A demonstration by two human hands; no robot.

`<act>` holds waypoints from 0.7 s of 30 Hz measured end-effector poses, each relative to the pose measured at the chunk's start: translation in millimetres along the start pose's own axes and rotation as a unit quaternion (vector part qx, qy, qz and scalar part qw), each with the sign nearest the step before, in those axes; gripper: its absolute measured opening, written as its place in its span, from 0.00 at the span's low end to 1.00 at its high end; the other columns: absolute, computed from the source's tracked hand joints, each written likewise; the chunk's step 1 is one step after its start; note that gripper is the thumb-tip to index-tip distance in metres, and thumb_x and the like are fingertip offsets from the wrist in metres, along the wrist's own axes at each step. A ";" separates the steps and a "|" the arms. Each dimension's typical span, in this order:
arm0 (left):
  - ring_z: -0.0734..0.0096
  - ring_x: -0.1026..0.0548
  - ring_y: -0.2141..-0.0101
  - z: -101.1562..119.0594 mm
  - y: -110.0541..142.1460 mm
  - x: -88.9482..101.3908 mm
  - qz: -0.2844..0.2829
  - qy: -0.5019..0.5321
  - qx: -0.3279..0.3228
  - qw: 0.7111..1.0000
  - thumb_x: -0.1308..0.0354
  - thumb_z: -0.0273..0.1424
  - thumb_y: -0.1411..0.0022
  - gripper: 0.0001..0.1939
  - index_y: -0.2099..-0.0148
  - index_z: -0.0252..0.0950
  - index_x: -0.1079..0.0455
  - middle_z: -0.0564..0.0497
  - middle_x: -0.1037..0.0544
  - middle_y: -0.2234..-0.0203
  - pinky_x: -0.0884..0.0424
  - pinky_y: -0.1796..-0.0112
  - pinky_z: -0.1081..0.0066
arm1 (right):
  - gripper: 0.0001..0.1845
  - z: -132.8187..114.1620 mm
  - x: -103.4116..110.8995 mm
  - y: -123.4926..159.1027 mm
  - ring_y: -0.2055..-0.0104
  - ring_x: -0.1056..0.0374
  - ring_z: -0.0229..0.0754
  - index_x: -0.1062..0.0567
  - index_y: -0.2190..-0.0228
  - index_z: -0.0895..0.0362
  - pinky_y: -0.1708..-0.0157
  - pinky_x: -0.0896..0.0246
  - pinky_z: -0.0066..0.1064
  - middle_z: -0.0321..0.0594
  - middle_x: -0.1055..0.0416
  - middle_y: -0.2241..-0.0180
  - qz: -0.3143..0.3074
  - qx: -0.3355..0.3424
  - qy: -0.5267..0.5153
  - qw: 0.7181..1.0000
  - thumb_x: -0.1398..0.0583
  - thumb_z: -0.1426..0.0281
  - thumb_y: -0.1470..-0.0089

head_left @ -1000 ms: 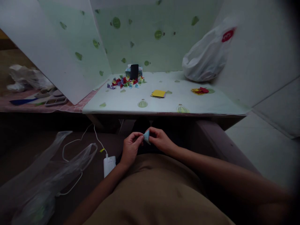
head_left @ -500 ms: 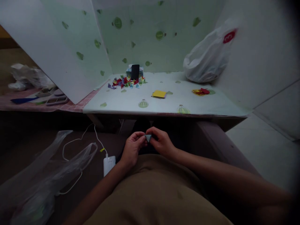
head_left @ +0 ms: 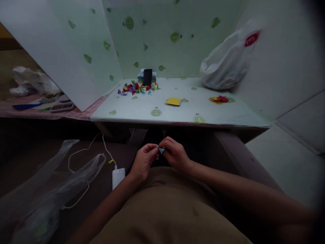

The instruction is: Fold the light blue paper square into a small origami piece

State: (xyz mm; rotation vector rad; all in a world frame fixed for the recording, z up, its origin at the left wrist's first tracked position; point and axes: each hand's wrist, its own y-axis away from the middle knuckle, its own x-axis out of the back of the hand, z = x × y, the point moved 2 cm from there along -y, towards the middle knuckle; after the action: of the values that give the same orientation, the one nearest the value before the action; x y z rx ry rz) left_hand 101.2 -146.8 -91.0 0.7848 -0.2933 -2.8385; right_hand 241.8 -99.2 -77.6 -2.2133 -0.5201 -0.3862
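Note:
Between my two hands, above my lap, is a small piece of folded light-blue paper point(head_left: 161, 150). The fingertips of my left hand point(head_left: 145, 161) pinch its left edge. My right hand point(head_left: 177, 155) grips it from the other side with bent fingers, which hide part of it. Beyond my hands, on the table, lies a stack of square paper sheets point(head_left: 173, 101) with yellow on top. Farther back sits a heap of small folded paper cranes point(head_left: 135, 88) in many colours.
A dark phone point(head_left: 147, 77) leans on a tissue box point(head_left: 140, 77). Red and yellow paper pieces point(head_left: 219, 99) lie at the right, near a white plastic bag point(head_left: 223, 66). Left of me are a white power bank point(head_left: 118, 178) with its cable and a clear plastic bag point(head_left: 54, 189).
The blue paper has turned between my fingers and shows a narrower, darker face. My hands have hardly moved. The whole view has shifted slightly.

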 end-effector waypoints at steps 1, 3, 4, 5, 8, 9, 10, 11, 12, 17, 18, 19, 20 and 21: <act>0.80 0.30 0.74 0.7 0.3 -0.1 0.000 0.000 0.003 1.000 0.25 0.33 0.57 0.18 0.66 0.31 0.25 0.54 0.26 0.73 0.33 0.71 0.77 | 0.13 0.3 -0.1 0.2 0.66 0.35 0.38 0.29 0.65 0.55 0.66 0.39 0.29 0.39 0.33 0.67 -0.004 0.002 0.003 1.000 0.47 0.83 0.46; 0.80 0.30 0.74 2.1 0.6 -0.1 0.001 0.005 0.009 1.000 0.25 0.32 0.57 0.18 0.65 0.31 0.25 0.54 0.25 0.72 0.33 0.71 0.77 | 0.14 1.0 -0.3 0.4 0.65 0.35 0.39 0.29 0.65 0.55 0.66 0.39 0.29 0.39 0.33 0.66 -0.010 0.006 0.008 1.000 0.47 0.84 0.46; 0.80 0.30 0.74 2.7 0.7 0.0 0.000 0.007 0.012 1.000 0.25 0.32 0.57 0.18 0.65 0.31 0.25 0.54 0.25 0.72 0.33 0.72 0.77 | 0.14 1.3 -0.4 0.5 0.65 0.35 0.39 0.28 0.65 0.55 0.66 0.39 0.29 0.39 0.33 0.66 -0.012 0.008 0.009 1.000 0.47 0.84 0.46; 0.80 0.30 0.74 3.2 0.8 0.2 -0.001 0.010 0.015 1.000 0.25 0.32 0.57 0.18 0.65 0.31 0.25 0.54 0.25 0.72 0.32 0.72 0.77 | 0.15 1.6 -0.5 0.5 0.65 0.35 0.39 0.28 0.65 0.55 0.65 0.39 0.29 0.39 0.34 0.66 -0.013 0.009 0.010 1.000 0.47 0.84 0.47; 0.78 0.29 0.73 3.8 0.8 0.7 -0.006 0.010 0.018 1.000 0.26 0.34 0.55 0.17 0.64 0.32 0.25 0.53 0.25 0.73 0.32 0.72 0.77 | 0.17 1.9 -0.7 0.4 0.64 0.35 0.39 0.28 0.64 0.55 0.65 0.38 0.29 0.39 0.34 0.65 -0.012 0.015 0.008 1.000 0.48 0.85 0.48; 0.78 0.29 0.73 3.7 0.8 0.9 -0.009 0.007 0.017 1.000 0.26 0.35 0.54 0.17 0.64 0.32 0.25 0.53 0.25 0.74 0.32 0.72 0.76 | 0.17 1.9 -0.8 0.4 0.64 0.35 0.38 0.29 0.64 0.55 0.65 0.38 0.29 0.39 0.34 0.65 -0.011 0.016 0.005 1.000 0.48 0.85 0.48; 0.78 0.29 0.73 3.6 0.7 1.2 -0.013 0.002 0.014 1.000 0.26 0.36 0.53 0.17 0.64 0.32 0.25 0.53 0.25 0.74 0.31 0.71 0.76 | 0.17 1.9 -0.9 0.3 0.64 0.34 0.38 0.29 0.64 0.54 0.64 0.38 0.29 0.39 0.34 0.65 -0.009 0.017 0.002 1.000 0.48 0.85 0.48; 0.77 0.28 0.73 3.4 0.6 1.4 -0.016 -0.002 0.012 1.000 0.26 0.36 0.53 0.17 0.65 0.32 0.25 0.53 0.25 0.74 0.31 0.71 0.76 | 0.17 1.9 -1.1 0.3 0.64 0.34 0.38 0.29 0.64 0.54 0.64 0.38 0.29 0.39 0.34 0.65 -0.009 0.017 -0.002 1.000 0.48 0.85 0.47; 0.77 0.28 0.72 3.2 0.4 1.7 -0.019 -0.006 0.011 1.000 0.26 0.36 0.53 0.17 0.65 0.32 0.25 0.53 0.25 0.74 0.31 0.70 0.76 | 0.16 2.0 -1.3 0.4 0.64 0.34 0.38 0.29 0.64 0.55 0.64 0.38 0.29 0.39 0.34 0.65 -0.009 0.016 -0.004 1.000 0.48 0.85 0.47; 0.75 0.26 0.70 3.8 -0.6 3.4 -0.013 -0.014 0.015 1.000 0.25 0.35 0.55 0.16 0.67 0.32 0.24 0.52 0.24 0.73 0.28 0.67 0.74 | 0.10 1.7 -2.3 0.4 0.65 0.35 0.38 0.31 0.64 0.55 0.65 0.38 0.29 0.38 0.33 0.67 -0.002 0.013 -0.003 1.000 0.46 0.81 0.42; 0.75 0.26 0.70 4.3 -0.8 3.6 -0.011 -0.014 0.016 1.000 0.25 0.35 0.56 0.16 0.68 0.32 0.23 0.52 0.23 0.73 0.28 0.67 0.74 | 0.09 1.8 -2.4 0.4 0.65 0.35 0.38 0.31 0.64 0.55 0.65 0.38 0.29 0.38 0.33 0.67 0.001 0.011 0.000 1.000 0.45 0.80 0.41; 0.75 0.26 0.71 4.7 -1.1 3.8 -0.010 -0.014 0.017 1.000 0.25 0.35 0.57 0.16 0.68 0.32 0.23 0.52 0.23 0.73 0.28 0.67 0.74 | 0.08 1.9 -2.4 0.5 0.66 0.35 0.38 0.31 0.64 0.55 0.65 0.38 0.29 0.38 0.32 0.67 0.004 0.007 0.003 1.000 0.45 0.79 0.41; 0.75 0.26 0.71 5.1 -1.3 4.0 -0.009 -0.014 0.018 1.000 0.25 0.35 0.57 0.16 0.69 0.32 0.23 0.52 0.23 0.74 0.28 0.67 0.74 | 0.07 2.3 -2.4 0.7 0.66 0.34 0.38 0.31 0.64 0.54 0.65 0.38 0.29 0.38 0.32 0.67 0.006 0.001 0.006 1.000 0.44 0.78 0.41; 0.75 0.26 0.71 5.4 -1.3 4.3 -0.007 -0.014 0.020 1.000 0.25 0.35 0.58 0.16 0.69 0.32 0.23 0.52 0.23 0.74 0.28 0.68 0.74 | 0.08 2.9 -2.3 1.1 0.66 0.34 0.38 0.31 0.63 0.54 0.66 0.38 0.28 0.37 0.31 0.67 0.008 -0.006 0.009 1.000 0.44 0.79 0.42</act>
State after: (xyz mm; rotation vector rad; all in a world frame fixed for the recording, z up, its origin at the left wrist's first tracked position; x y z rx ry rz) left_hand 94.7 -145.7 -88.9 0.7576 -0.3501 -2.8670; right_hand 240.6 -98.2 -81.1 -2.2228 -0.4918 -0.4025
